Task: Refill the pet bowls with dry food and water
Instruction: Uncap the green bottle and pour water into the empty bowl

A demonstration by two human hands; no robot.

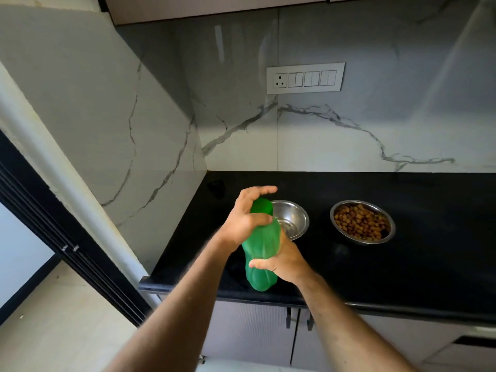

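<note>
A green plastic bottle (259, 253) is held above the black counter (402, 264), its top tilted away toward an empty steel bowl (292, 218). My right hand (284, 261) grips the bottle's lower body. My left hand (247, 218) curls around the bottle's neck and green cap, fingers partly spread over the top. A second steel bowl (362, 221), to the right, is full of brown dry pet food. The empty bowl's left side is hidden behind the bottle and my left hand.
Marble walls enclose the counter at the back and left. A switch panel (304, 78) with a socket sits on the back wall. A small dark object (216, 187) lies in the counter's back-left corner. Grey cabinet doors with black handles (288, 318) are below.
</note>
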